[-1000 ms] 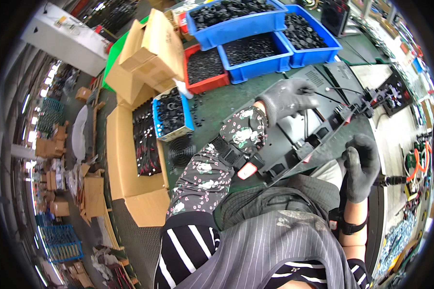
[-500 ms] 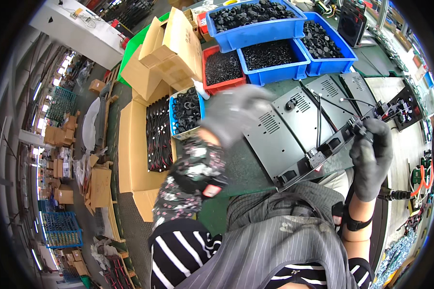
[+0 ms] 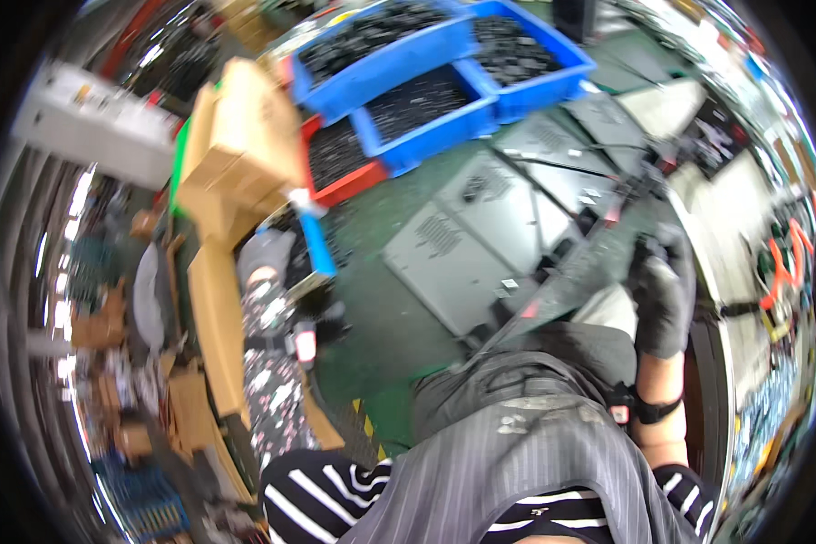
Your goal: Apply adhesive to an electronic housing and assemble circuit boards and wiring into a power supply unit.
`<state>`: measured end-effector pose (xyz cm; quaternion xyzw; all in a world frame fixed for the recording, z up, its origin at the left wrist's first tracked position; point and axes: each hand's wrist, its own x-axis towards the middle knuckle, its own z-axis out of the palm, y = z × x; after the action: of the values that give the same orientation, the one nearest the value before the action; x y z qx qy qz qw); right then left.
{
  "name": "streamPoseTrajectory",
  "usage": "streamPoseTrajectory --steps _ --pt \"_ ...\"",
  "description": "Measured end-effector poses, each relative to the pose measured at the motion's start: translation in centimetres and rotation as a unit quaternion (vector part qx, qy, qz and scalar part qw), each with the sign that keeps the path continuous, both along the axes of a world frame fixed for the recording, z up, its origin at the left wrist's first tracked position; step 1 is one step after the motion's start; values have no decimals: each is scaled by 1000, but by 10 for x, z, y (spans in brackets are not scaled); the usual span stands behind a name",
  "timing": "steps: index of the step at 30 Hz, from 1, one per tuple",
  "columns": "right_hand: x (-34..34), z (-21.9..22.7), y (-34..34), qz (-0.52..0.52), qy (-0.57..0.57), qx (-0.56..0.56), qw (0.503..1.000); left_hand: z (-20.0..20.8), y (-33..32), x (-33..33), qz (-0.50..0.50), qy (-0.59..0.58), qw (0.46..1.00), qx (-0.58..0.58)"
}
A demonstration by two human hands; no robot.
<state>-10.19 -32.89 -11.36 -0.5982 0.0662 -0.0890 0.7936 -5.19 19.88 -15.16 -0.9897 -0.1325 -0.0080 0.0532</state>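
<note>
Four dark panels [image 3: 444, 272] with vent slots lie side by side on the green worktop [image 3: 367, 304], slanting from the person's lap toward the upper right. A small black part [image 3: 476, 189] rests on the second panel from the left, and a thin black cable [image 3: 562, 166] crosses the panels farther back. Black blocks [image 3: 546, 270] run along the edge nearest the person.

The person's left hand [image 3: 267, 254], in a grey glove, is at the small carton [image 3: 316, 247] with a blue side, which contains black parts. Its fingers are blurred and partly hidden, so it cannot be told whether that grip has closed on anything.

Well apart from it, the gloved right hand [image 3: 664, 295] is raised near the right end of the panels. Its fingers are curled, but whether the grip encloses a part cannot be made out.

Beside the small carton, on the left, is an open cardboard box [image 3: 210, 317]; a taller cardboard box [image 3: 254, 140] stands behind. Farther back on the worktop are a red bin [image 3: 354, 184] and three blue bins [image 3: 444, 136], all filled with black pieces.
</note>
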Motion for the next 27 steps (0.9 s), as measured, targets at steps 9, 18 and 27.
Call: streamPoseTrajectory --steps 9,18,27 --pt "-2 -13 -12 84 -3 41 996 18 71 -37 104 -86 953 -270" --pt "6 -18 7 80 -43 -135 987 77 -188 -16 -54 -150 790 -592" --pt "6 1 37 78 -77 -207 972 65 -293 10 -274 28 724 -632"
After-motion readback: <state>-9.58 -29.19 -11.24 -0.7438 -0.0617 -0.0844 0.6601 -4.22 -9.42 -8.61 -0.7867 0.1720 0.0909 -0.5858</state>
